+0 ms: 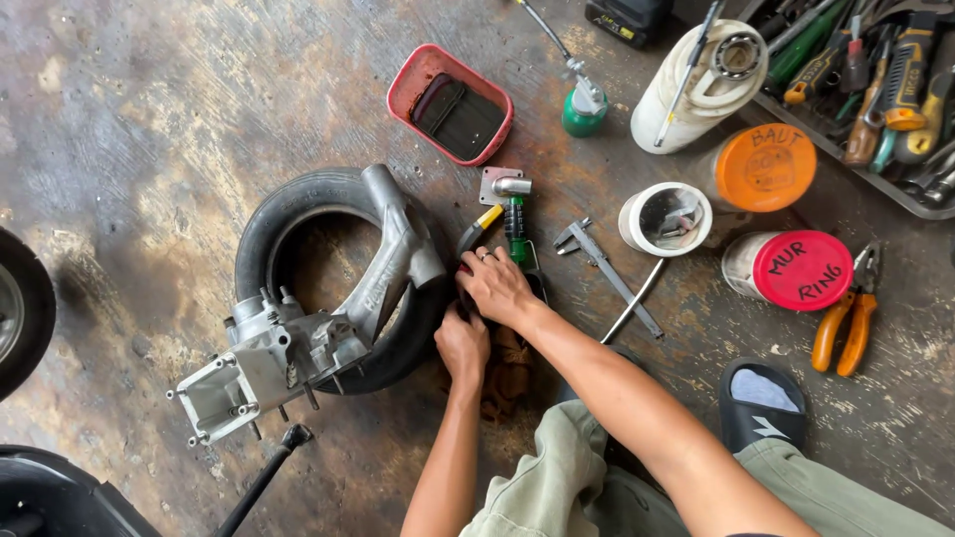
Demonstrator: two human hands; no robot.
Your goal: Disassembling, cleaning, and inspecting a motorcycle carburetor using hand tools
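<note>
Bare floor (149,129) is lying open to the left. Tyre (298,214), caliper (602,264) and jars (796,270) are crowding the hands (487,308).

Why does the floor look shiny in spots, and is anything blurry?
Head view: soft daylight leaves a pale sheen on the stained floor at upper left; shadows are faint; the hands, left and right, and the tyre are sharp; edges bend slightly from the wide lens.

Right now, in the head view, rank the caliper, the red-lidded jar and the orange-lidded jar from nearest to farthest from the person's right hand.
From the right hand:
1. Caliper, on the floor just to its right.
2. Red-lidded jar, farther right, beside the orange pliers.
3. Orange-lidded jar, up and right, near the tool tray.
</note>
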